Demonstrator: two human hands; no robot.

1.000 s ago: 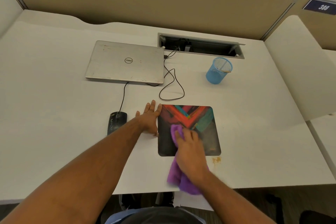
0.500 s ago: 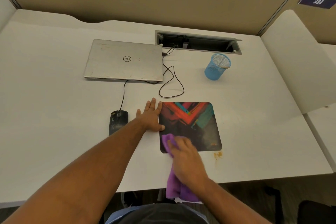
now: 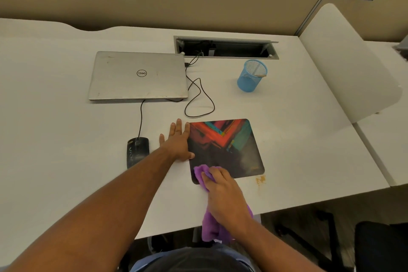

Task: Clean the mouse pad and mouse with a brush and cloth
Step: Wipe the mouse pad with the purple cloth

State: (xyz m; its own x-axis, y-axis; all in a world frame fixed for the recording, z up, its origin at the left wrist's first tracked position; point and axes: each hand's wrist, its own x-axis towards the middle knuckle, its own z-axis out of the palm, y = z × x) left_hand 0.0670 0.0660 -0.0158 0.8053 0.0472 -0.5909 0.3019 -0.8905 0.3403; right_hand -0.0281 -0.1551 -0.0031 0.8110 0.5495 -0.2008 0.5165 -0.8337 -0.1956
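A dark mouse pad (image 3: 225, 150) with a red and teal pattern lies on the white desk (image 3: 66, 139). My left hand (image 3: 178, 142) lies flat with straight fingers, pressing the pad's left edge. My right hand (image 3: 223, 192) presses a purple cloth (image 3: 212, 225) onto the pad's near left corner; the cloth's tail hangs off the desk's front edge. A black wired mouse (image 3: 137, 150) sits left of my left hand. The tip of a wooden handle (image 3: 260, 75) pokes out of the blue mesh cup (image 3: 251, 76); what it belongs to is hidden.
A shut silver laptop (image 3: 139, 75) lies at the back, with a looped black cable (image 3: 198, 99) beside it. A cable tray (image 3: 225, 47) opens in the desk behind. A brown stain (image 3: 260, 179) marks the desk by the pad's near right corner. A white divider (image 3: 348, 62) stands on the right.
My right hand has drawn the purple cloth down the pad toward me, from the pad's middle to its near left corner. My left hand stayed on the pad's left edge.
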